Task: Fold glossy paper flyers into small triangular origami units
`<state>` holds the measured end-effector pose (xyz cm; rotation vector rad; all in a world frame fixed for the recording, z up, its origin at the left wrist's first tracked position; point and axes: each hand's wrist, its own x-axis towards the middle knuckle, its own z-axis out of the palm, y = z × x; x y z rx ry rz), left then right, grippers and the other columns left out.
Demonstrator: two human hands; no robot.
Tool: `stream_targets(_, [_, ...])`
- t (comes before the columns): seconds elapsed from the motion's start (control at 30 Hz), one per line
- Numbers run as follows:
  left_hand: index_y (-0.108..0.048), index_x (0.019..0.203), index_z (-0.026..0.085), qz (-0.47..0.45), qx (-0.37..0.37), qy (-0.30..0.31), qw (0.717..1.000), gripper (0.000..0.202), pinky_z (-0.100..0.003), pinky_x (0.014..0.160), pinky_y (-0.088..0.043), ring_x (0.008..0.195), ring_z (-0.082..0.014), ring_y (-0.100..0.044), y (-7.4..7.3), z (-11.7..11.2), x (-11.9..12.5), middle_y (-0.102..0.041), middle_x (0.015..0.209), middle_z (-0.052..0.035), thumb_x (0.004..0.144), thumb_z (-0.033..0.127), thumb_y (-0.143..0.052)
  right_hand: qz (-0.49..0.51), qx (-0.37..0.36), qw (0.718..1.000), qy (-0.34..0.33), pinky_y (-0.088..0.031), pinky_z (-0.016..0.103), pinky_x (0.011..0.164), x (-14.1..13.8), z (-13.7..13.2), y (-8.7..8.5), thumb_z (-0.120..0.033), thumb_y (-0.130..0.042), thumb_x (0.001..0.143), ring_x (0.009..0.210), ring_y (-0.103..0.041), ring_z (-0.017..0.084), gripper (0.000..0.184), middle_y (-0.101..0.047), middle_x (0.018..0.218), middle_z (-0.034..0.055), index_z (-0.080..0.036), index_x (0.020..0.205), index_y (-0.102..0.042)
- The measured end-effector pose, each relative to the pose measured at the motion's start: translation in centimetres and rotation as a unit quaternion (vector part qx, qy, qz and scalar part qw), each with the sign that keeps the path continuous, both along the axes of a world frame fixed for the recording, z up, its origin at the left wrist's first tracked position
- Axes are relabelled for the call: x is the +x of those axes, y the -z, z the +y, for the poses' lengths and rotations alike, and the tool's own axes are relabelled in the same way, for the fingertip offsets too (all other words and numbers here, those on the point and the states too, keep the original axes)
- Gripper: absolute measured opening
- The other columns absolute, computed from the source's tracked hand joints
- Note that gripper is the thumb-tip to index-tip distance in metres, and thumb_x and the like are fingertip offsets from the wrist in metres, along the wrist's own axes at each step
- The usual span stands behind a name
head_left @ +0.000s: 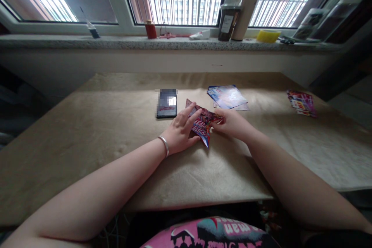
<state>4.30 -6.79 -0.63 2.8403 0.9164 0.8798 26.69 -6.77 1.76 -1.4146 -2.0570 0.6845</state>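
A shiny, colourfully printed foil packet point(200, 124) is between my two hands, just above or on the table; its right side is bunched up and one corner points toward me. My left hand point(181, 128), with a silver bangle at the wrist, holds the packet's left part, fingers across its top and thumb near its lower edge. Pinched between the thumb and fingers of my right hand point(228, 122) is the packet's right end. Whatever is inside the packet cannot be seen.
Left of the packet lies a phone point(167, 104). Beyond my right hand is a pile of printed cards or sheets point(228, 96). Several colourful packets point(302, 103) rest at the far right of the cloth-covered table point(95, 124). A windowsill point(122, 42) with small items runs behind.
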Motion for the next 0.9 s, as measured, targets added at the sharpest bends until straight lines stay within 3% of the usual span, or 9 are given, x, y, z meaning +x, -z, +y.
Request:
stream_targets(0.13, [-0.01,0.144,0.018,0.027,0.023,0.017,0.999,0.088,-0.051,0.114,-0.022,0.14,-0.0337,-0.013,-0.4,-0.2,0.1,-0.01,0.151,-0.0174,0.073,0.025,-0.063,0.067,-0.013,0.998,0.004,-0.043,0.026,0.057,-0.1,0.1,0.2,-0.027,-0.061,0.073,0.062,-0.057,0.014,0.02,-0.065,0.074,0.0025,-0.017,0.09,-0.062])
stream_targets(0.3, [-0.007,0.144,0.014,0.014,0.048,0.011,0.999,0.09,-0.051,0.114,-0.02,0.141,-0.0333,-0.013,-0.4,-0.1,0.0,-0.014,0.15,-0.0203,0.078,0.042,-0.061,0.09,-0.038,0.995,-0.031,-0.042,0.026,0.054,-0.3,0.1,0.4,-0.031,-0.061,0.075,0.058,-0.054,0.014,0.028,-0.066,0.072,0.0021,-0.017,0.099,-0.065])
stream_targets(0.57, [-0.01,0.144,0.013,0.007,0.046,-0.026,0.999,0.095,-0.05,0.116,-0.014,0.136,-0.0323,-0.028,-0.4,0.0,-0.1,-0.038,0.14,-0.018,0.074,0.047,-0.065,0.007,-0.001,0.998,-0.061,-0.045,0.026,0.059,-0.5,-0.4,0.0,-0.024,-0.058,0.076,0.06,-0.057,0.013,0.012,-0.067,0.07,0.0016,-0.018,0.08,-0.067])
stream_targets(0.77, [-0.006,0.145,0.015,-0.021,0.028,-0.057,0.998,0.091,-0.05,0.114,-0.02,0.128,-0.03,-0.041,-0.8,0.0,-0.1,-0.045,0.132,-0.0159,0.077,0.038,-0.063,0.049,0.029,0.998,-0.03,-0.043,0.025,0.055,-0.6,-0.6,-0.1,-0.029,-0.061,0.075,0.055,-0.053,0.011,0.014,-0.061,0.06,-0.0013,-0.018,0.066,-0.059])
stream_targets(0.9, [-0.008,0.146,0.02,-0.047,0.041,-0.078,0.995,0.089,-0.052,0.114,-0.018,0.118,-0.0275,-0.049,-1.0,0.0,-0.1,-0.051,0.123,-0.0112,0.077,0.034,-0.063,0.126,0.022,0.991,-0.022,-0.047,0.026,0.058,-1.0,-1.0,-0.4,-0.035,-0.065,0.073,0.058,-0.058,0.012,0.017,-0.065,0.066,0.0001,-0.019,0.07,-0.059])
